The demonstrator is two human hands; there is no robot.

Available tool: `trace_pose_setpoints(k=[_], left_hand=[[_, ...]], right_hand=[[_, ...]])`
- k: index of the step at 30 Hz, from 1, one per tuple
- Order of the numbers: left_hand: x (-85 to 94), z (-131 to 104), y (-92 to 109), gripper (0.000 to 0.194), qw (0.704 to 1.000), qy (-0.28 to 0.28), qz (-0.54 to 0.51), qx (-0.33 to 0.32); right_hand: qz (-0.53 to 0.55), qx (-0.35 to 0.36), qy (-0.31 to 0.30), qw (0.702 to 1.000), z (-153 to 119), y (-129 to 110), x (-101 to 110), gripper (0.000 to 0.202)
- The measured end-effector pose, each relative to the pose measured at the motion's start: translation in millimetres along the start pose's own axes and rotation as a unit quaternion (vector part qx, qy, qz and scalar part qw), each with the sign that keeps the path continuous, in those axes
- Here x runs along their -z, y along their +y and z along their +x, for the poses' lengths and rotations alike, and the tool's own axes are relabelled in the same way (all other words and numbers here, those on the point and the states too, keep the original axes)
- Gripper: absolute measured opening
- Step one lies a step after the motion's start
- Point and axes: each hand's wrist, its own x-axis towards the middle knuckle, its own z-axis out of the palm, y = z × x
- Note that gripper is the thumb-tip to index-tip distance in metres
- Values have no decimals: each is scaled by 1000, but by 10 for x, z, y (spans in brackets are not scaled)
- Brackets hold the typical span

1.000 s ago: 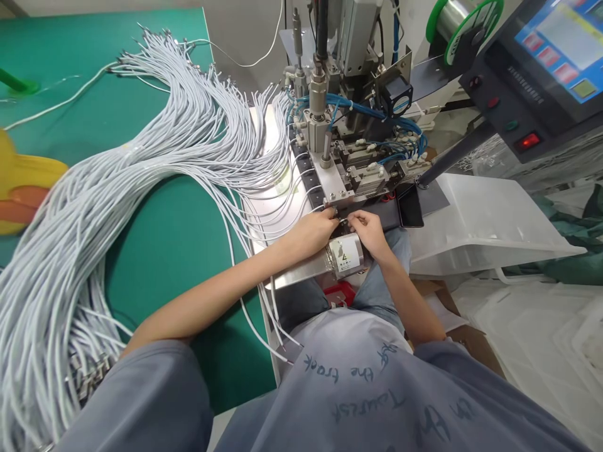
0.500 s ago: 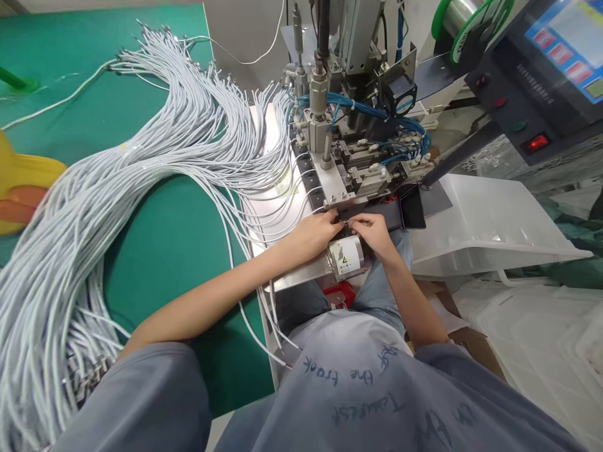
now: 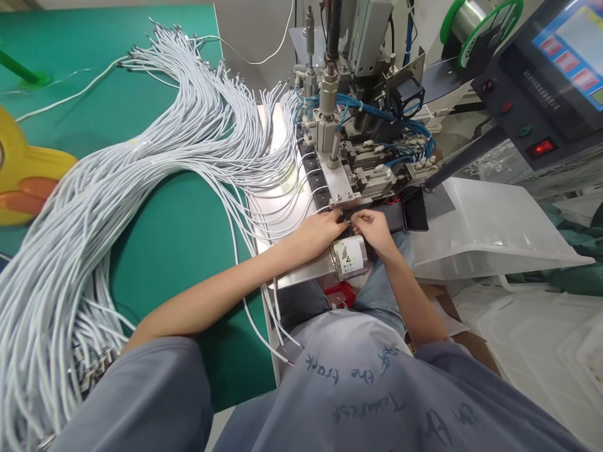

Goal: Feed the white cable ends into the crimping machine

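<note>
My left hand (image 3: 325, 228) rests with bent, closed fingers at the near end of the machine's black cable track (image 3: 311, 171). Close beside it, my right hand (image 3: 374, 231) pinches something tiny between thumb and fingertips, too small to name. The fingertips of both hands nearly meet. White cables (image 3: 277, 216) run from a large bundle (image 3: 141, 147) to the track, and one ends near my left fingers. What the left fingers hold is hidden. Just below the hands lies a metal cylinder with a white label (image 3: 351, 256).
The pneumatic machine (image 3: 330, 119) rises beyond my hands. A phone (image 3: 415, 210) lies right of them, beside a translucent bin (image 3: 494, 220). A control box (image 3: 541, 88) and a solder wire spool (image 3: 478, 28) stand at upper right. A yellow toy-like object (image 3: 35, 166) is at left.
The view has shifted slightly, so the machine and cables appear farther right. My right fingers have curled a little more; both hands stay at the near end of the track.
</note>
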Motion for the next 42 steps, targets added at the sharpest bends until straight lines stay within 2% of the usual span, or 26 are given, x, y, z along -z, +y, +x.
trace_pose_setpoints(k=[3, 6, 11, 13, 15, 17, 19, 20, 21, 22, 24, 25, 27, 29, 32, 36, 38, 40, 42], left_hand=[[-3, -8, 39, 32, 999, 2, 36, 5], [41, -25, 79, 29, 999, 8, 44, 16], [160, -82, 94, 21, 997, -23, 37, 62], [180, -102, 87, 22, 996, -26, 39, 70], [187, -113, 81, 22, 997, -23, 36, 69], [195, -112, 75, 22, 996, -21, 35, 77], [212, -103, 69, 23, 993, -27, 46, 108], [223, -97, 66, 25, 990, -31, 55, 129], [232, -89, 62, 27, 986, -35, 64, 149], [239, -81, 58, 28, 983, -37, 70, 165], [239, -65, 54, 29, 980, -36, 74, 179], [233, -58, 55, 28, 981, -34, 72, 178], [216, -52, 75, 26, 983, -24, 64, 168], [205, -57, 125, 25, 989, -5, 47, 142], [218, -85, 259, 22, 998, 27, -1, 63], [252, -118, 424, 32, 990, 77, -119, -23], [247, -118, 439, 35, 979, 98, -177, -28], [217, -107, 403, 34, 972, 100, -213, -12], [166, -87, 332, 32, 969, 97, -227, 15]], right_hand=[[-23, -4, -41, 999, 9, 42, -7, 22], [-32, 24, -72, 997, 4, 78, -16, 28], [-76, 69, -76, 992, 58, 126, 1, 26], [-114, 90, -27, 989, 53, 111, 33, 25], [-140, 122, 67, 980, -41, 58, 51, 25], [-148, 163, 155, 963, -254, -20, 11, 24], [-151, 192, 176, 954, -553, -90, -126, 23], [-156, 194, 142, 958, -712, -107, -233, 23], [-161, 183, 82, 966, -861, -108, -361, 24], [-166, 159, -1, 973, -992, -89, -503, 27], [-157, 94, -193, 964, -1175, -3, -794, 31], [-136, 61, -248, 957, -1226, 53, -924, 30], [-100, 10, -299, 949, -1269, 157, -1115, 29], [-106, 5, -283, 953, -1273, 209, -1186, 28], [-190, 54, -230, 953, -1269, 158, -1064, 23], [-259, 114, -132, 950, -1175, -42, -605, 18], [-244, 108, -74, 961, -1028, -139, -338, 11], [-212, 93, -41, 972, -827, -213, -113, 19], [-131, 99, 7, 986, -624, -258, 30, 9]])
